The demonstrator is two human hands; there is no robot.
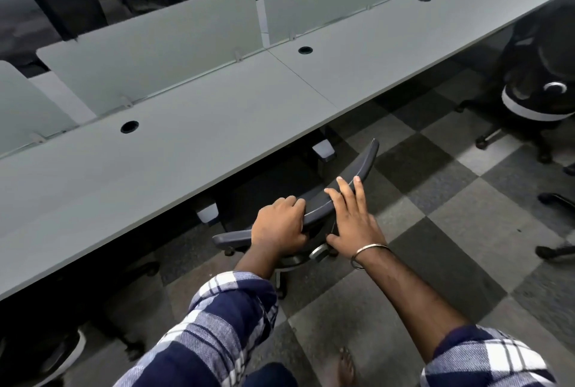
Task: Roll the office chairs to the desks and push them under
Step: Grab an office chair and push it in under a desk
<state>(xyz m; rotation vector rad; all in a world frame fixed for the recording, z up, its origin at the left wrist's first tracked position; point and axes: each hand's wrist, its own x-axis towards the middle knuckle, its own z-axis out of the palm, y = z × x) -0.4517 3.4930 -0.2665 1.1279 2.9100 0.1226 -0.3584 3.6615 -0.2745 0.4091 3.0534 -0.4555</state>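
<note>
Two hands were on the chair [348,190] top, left hand [280,224] curled round it, right hand [351,218] flat with straight fingers, its seat already under the desk [186,144], so a slow, straight push looked best.

The desks [217,125] were a pale, flat grey, each top broken by a round black cable hole [129,127], and the divider panels [149,44] behind them were the same light grey. The office chair [357,181] showed a dark charcoal back rim with a black seat beneath. The floor [435,231] was a checkerboard of light grey, mid grey and near-black carpet squares. Both sleeves [217,324] were plaid in navy, lavender-blue and white. A thin silver-coloured bangle [370,254] circled the right wrist. Another chair [541,75] at far right was black with a white band.
</note>
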